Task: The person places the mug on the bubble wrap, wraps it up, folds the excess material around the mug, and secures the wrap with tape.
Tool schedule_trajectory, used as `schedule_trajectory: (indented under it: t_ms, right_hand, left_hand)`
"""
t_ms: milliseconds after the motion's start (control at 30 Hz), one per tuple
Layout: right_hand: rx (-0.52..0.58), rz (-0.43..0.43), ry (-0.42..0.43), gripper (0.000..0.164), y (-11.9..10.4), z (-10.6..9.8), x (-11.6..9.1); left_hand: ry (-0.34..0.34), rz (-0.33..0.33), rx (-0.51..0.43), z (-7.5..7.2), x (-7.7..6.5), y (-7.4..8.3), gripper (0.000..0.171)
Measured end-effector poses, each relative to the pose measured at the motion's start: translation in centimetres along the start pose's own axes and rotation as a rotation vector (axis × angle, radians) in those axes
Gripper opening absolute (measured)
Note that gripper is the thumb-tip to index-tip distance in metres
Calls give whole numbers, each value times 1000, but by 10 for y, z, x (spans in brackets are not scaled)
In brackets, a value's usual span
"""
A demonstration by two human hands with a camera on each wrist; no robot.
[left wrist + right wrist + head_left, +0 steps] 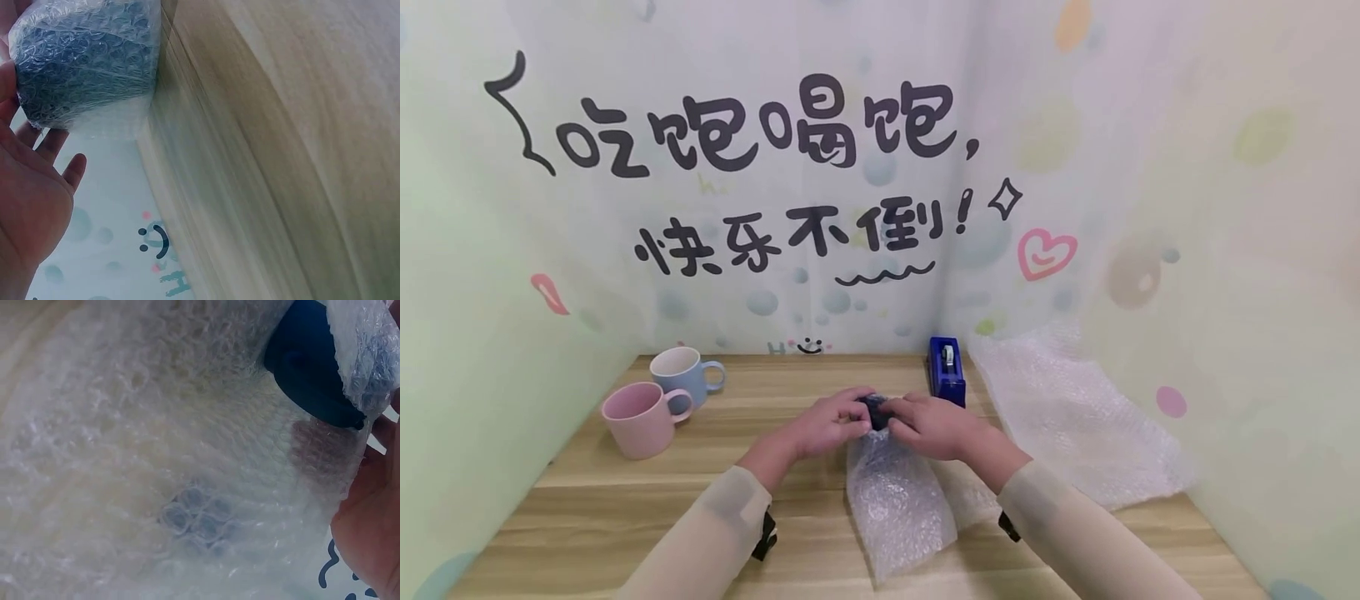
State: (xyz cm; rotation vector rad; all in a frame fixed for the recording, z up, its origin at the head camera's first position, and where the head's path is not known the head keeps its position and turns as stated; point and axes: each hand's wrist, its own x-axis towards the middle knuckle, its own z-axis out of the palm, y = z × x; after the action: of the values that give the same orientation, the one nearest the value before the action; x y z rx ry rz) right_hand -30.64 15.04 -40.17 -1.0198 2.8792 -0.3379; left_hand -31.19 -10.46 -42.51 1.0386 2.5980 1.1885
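Wall (1075, 125): "吃饱喝饱,快乐不倒!"

This looks like a small staged packing booth rather than a lived-in room. A light wood-grain surface (625, 500) is boxed in on three sides by pastel printed backdrop panels (775, 208) carrying cartoon Chinese lettering, bubbles and a pink heart. At the surface's far edge stand a pink ceramic mug (638, 419), a pale blue ceramic mug (681, 375) and a blue tape dispenser (946, 371); a clear bubble-wrap sheet (1075, 417) lies along the right edge.

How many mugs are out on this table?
3. A pink mug and a light blue mug stand together at the table's left rear. A dark blue mug sits between both hands, partly wrapped in bubble wrap. Others may be hidden.
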Motion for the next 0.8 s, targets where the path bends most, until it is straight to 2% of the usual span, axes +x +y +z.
schedule_trajectory:
  t_ms: [67,133,200,267,333,433,500,667,800]
  right_hand:
    - [-28,-19,34,50,-1,0,-6]
    - [-78,-62,103,49,-3,-1,-13]
    - [-136,-126,185,46,-10,-2,-23]
    - [-187,-226,247,43,-18,-1,-35]
    - [-242,-334,255,46,-28,4,-48]
    - [-322,-488,196,57,-40,18,-65]
    - [-375,-553,181,61,-46,32,-73]
    - [-462,-655,275,57,-50,58,-77]
    - [-599,-759,380,41,-52,62,-75]
  left_hand:
    - [0,-1,3,2,0,-2,19]
    - [-4,-9,-3,3,0,-3,20]
    - [-5,-10,-5,4,0,-5,20]
    - [-4,-12,-7,4,0,-5,20]
    - [0,-6,0,4,-1,-5,20]
    - [6,-5,0,3,-1,-5,21]
    - [7,-11,-7,3,-2,-5,21]
    - [7,-5,-10,3,-2,-5,22]
    - [6,-7,-14,3,-4,-5,23]
